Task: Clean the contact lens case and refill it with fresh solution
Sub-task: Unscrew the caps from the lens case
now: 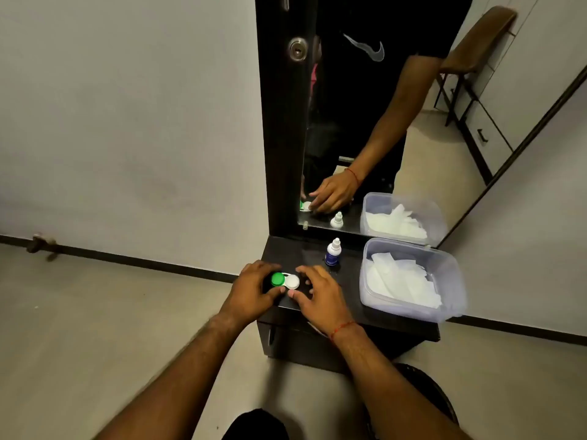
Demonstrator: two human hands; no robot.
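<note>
While hands [251, 289] [320, 296] grip it, case [286, 280] lies between.

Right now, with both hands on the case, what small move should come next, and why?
Probably twist off the white cap: both caps look still on, the left hand grips the green end of the case, and the right hand pinches that cap.

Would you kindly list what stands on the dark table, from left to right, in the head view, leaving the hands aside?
green cap → white cap → bottle → tub
</note>
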